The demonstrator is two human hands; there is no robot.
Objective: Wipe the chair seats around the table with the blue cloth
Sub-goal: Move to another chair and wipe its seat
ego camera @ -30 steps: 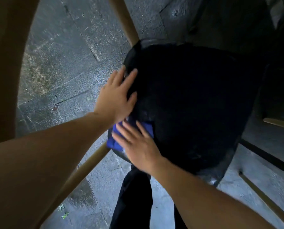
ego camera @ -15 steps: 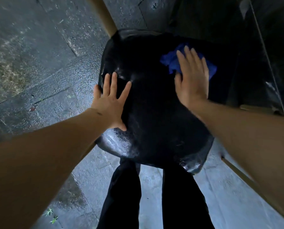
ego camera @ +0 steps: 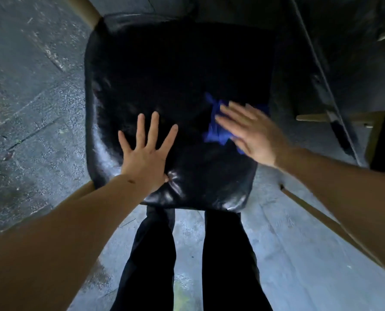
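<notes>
A glossy black cushioned chair seat (ego camera: pixel 164 70) fills the middle of the head view, directly below me. My left hand (ego camera: pixel 145 149) lies flat on its near left part, fingers spread, holding nothing. My right hand (ego camera: pixel 252 133), blurred by motion, presses flat on the crumpled blue cloth (ego camera: pixel 216 129) on the seat's right side. Most of the cloth sticks out to the left of the palm; the rest is hidden under the hand.
Tan wooden chair frame bars run at the top left (ego camera: pixel 86 10), under my left forearm, and at the lower right (ego camera: pixel 321 218). A dark table (ego camera: pixel 335 63) stands to the right. My dark-trousered legs (ego camera: pixel 227 261) stand on the grey stone floor (ego camera: pixel 30 108).
My right hand has swept the cloth from the seat's near left edge to its far right, then back toward me on the right side. My left hand has slid nearer along the left part.
</notes>
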